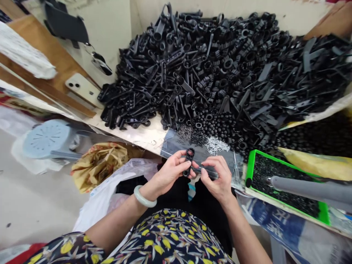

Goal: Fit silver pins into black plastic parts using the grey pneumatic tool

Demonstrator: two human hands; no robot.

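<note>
Nearest the camera: patterned dress (165, 238) over the lap, both forearms reaching forward from it. Pale bangle (144, 198) on the left wrist.

Largest item: heap of black plastic parts (220, 69) covering most of the table (148, 135), piled against the back wall and running out past the right edge of view. Its front spills close to the near table edge; only a narrow bare strip of table shows at front left. A phone (84, 89) lies left of the heap, on a wooden board.

Green tray (249, 165) of small black pieces at front right, just beside the right hand; a grey bar (308, 189) crosses over it. Small cluster of white pins (217, 145) lies at the heap's front edge, just beyond the hands.

Floor open at left; a round grey stool (45, 139) and a crumpled patterned bag (96, 165) stand below the table edge.

Left hand (170, 172): fingers curled, pinching a black link (189, 161) held upright just in front of the near table edge. Right hand (217, 179): fingers closed on a dark flat strip (209, 170), its end touching the link. Hands close together, working in the small gap between lap and table.
</note>
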